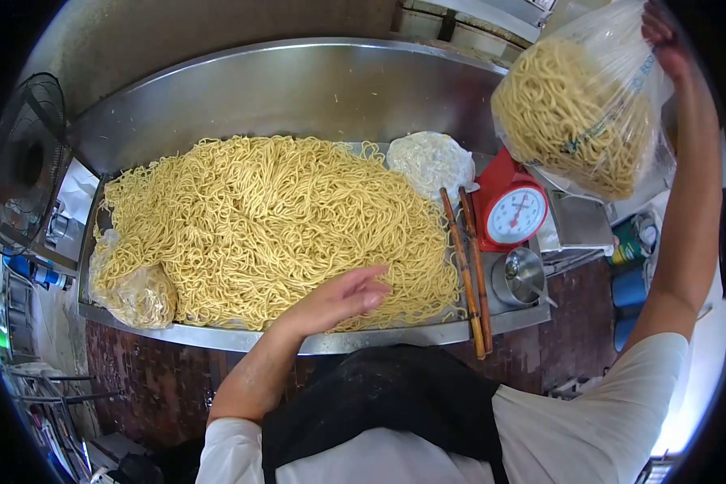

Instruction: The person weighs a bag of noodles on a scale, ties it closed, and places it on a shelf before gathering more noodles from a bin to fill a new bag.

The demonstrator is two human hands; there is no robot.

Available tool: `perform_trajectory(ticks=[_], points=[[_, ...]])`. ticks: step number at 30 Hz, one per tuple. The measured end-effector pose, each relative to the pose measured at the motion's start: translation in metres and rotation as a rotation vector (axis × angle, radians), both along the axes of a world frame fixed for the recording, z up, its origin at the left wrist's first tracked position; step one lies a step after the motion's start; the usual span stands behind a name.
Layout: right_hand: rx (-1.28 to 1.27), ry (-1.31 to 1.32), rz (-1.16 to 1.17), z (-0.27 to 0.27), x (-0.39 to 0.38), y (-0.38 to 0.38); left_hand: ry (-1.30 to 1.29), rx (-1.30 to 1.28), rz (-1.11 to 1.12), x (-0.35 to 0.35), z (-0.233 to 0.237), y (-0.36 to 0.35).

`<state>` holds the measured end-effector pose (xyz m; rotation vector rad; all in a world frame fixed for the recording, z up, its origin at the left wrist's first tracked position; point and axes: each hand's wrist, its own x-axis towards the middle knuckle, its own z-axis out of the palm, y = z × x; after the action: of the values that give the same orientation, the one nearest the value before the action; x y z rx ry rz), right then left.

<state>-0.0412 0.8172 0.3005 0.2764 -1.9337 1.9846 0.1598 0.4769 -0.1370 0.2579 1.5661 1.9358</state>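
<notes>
My right hand (663, 39), raised at the upper right, is closed on the gathered top of a clear plastic bag of noodles (576, 121). The bag hangs beside and partly over the red dial scale (498, 194). Over the front edge of a wide pile of yellow noodles (274, 218), my left hand (339, 300) is held with its fingers apart and nothing in it. The pile covers most of a metal tray table (298, 81).
Two long wooden sticks (465, 274) lie across the table's front rim, beside a metal pot (519, 277) with a spoon handle. A white plastic bundle (433, 164) sits behind them. Another noodle bag (141, 294) slumps at the front left corner, near a fan (28, 161).
</notes>
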Motion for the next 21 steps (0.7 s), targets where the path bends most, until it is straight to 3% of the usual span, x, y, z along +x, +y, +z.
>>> perform_trajectory(ticks=[3, 4, 6, 8, 9, 11, 12, 14, 16, 20, 21], points=[[-0.056, -0.014, 0.139, 0.000, 0.034, -0.019, 0.032, 0.196, 0.041, -0.018, 0.044, 0.028], [-0.096, -0.013, 0.029, -0.027, 0.041, -0.035, 0.146, 0.281, 0.150, -0.022, 0.055, 0.039], [-0.111, -0.103, 0.161, -0.037, 0.042, -0.024, 0.256, 0.375, 0.244, -0.022, 0.066, 0.052], [-0.201, -0.195, 0.367, -0.091, 0.046, -0.028, 0.521, 0.224, 0.354, -0.019, 0.067, 0.056], [-0.249, -0.306, 0.381, -0.118, 0.055, -0.039, 0.518, 0.225, 0.349, -0.012, 0.056, 0.056], [-0.338, -0.517, 0.383, -0.179, 0.075, -0.062, 0.684, -0.252, 0.512, 0.007, 0.007, 0.051], [-0.399, -0.643, 0.528, -0.219, 0.072, -0.060, 0.677, -0.260, 0.511, 0.008, -0.030, 0.042], [-0.322, -0.727, 0.511, -0.294, 0.089, -0.077, 0.411, -0.326, 0.397, 0.009, -0.097, 0.019], [-0.238, -0.892, 0.515, -0.363, 0.104, -0.082, 0.539, -0.429, 0.368, 0.015, -0.077, 0.015], [-0.191, -0.734, 0.630, -0.343, 0.138, -0.095, 0.913, -0.635, 0.347, 0.001, -0.012, 0.039], [-0.050, -0.676, 0.616, -0.337, 0.147, -0.103, 0.964, -0.701, 0.364, -0.006, -0.010, 0.052]])
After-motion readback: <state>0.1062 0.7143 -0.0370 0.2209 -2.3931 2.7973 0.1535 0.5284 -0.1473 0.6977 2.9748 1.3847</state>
